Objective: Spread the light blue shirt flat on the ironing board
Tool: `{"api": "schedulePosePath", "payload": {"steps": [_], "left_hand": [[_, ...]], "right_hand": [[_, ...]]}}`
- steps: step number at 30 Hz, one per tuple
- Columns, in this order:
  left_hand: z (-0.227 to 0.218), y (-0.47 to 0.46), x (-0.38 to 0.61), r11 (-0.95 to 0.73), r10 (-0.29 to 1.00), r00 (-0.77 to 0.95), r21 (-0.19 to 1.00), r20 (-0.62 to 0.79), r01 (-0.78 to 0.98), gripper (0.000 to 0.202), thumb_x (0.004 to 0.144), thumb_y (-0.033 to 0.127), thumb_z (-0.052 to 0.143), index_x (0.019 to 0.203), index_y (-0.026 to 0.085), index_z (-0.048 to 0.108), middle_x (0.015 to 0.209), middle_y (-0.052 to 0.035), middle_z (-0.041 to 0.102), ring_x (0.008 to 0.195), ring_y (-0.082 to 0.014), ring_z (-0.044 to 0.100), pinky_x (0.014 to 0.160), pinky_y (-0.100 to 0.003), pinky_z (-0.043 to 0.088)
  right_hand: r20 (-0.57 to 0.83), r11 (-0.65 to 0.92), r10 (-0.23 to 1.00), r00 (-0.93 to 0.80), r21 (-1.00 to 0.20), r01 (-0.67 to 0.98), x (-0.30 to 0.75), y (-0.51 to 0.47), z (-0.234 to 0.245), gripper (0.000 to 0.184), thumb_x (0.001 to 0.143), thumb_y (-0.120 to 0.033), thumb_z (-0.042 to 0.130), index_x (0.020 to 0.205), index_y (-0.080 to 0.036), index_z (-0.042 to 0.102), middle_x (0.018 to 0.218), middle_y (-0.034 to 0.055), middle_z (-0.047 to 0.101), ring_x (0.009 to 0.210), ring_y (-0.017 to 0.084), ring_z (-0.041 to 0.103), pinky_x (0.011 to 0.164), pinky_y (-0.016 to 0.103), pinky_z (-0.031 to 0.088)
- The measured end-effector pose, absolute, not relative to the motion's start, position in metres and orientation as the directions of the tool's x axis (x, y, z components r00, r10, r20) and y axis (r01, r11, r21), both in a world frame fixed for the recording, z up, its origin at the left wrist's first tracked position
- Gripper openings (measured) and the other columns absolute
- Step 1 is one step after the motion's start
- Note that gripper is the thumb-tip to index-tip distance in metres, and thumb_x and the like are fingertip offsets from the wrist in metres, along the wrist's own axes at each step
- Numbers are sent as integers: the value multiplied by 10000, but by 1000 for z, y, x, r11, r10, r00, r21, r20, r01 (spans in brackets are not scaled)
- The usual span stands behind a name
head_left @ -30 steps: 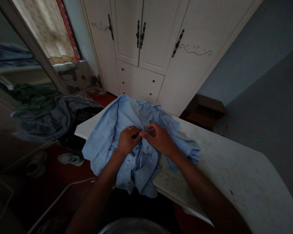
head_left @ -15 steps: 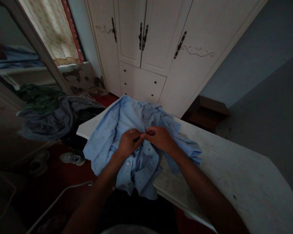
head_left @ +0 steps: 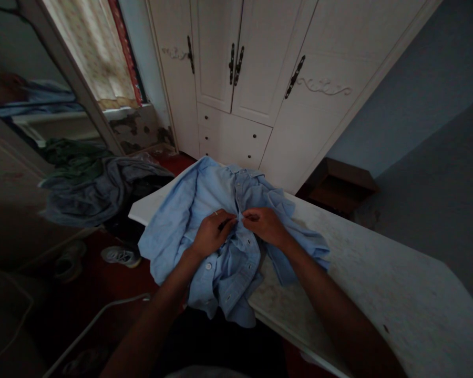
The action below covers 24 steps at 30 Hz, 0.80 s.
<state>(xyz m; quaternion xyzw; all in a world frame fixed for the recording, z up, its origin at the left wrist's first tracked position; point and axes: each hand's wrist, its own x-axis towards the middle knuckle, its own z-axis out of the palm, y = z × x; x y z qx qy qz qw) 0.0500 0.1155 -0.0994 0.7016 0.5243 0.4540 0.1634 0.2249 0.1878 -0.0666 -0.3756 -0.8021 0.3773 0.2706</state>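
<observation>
A light blue button-up shirt (head_left: 181, 220) lies crumpled on the near left corner of a white table (head_left: 378, 273), its hem hanging over the front edge. My left hand (head_left: 211, 233), a ring on one finger, is closed in a pinch on the shirt's button placket at mid-chest. My right hand (head_left: 266, 226) is closed on the opposite placket edge, fingertips almost meeting the left hand's. Several white buttons show on the placket below my hands.
A white wardrobe (head_left: 260, 68) with dark handles stands behind the table. A heap of grey and green clothes (head_left: 90, 181) lies to the left, shoes (head_left: 120, 255) on the red floor beneath. A brown box (head_left: 339, 186) sits by the blue wall.
Both hands stayed pinched together on the placket; the right hand's fingers shifted slightly along the fabric. The camera view drifted a little, moving the scene right and down.
</observation>
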Motion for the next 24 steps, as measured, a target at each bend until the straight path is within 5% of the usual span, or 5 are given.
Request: {"api": "schedulePosePath", "payload": {"steps": [10,14,24], "left_hand": [[-101,114,52,-401,890,125,621,439,674,305,952,319,456,1125,175,663,938,-86,654,860,-177,616,799,-298,478],[-102,117,52,-356,911,110,626,396,693,286,928,393,517,1038,180,673,905,-73,666,828,-181,620,765,-293,464],[-102,119,50,-326,924,112,598,366,732,185,918,279,524,879,170,668,806,-58,660,771,-184,605,716,-293,424]], "right_hand": [[44,355,736,-675,-875,330,229,196,-77,190,790,-320,556,776,-159,656,657,-16,601,622,122,538,567,211,376],[65,376,707,-704,-878,296,231,197,-80,200,801,-332,565,824,-159,664,735,0,629,691,136,562,630,230,407],[178,557,699,-693,-743,371,225,187,-69,179,829,-321,610,806,-156,675,688,-6,643,625,116,565,600,220,379]]}}
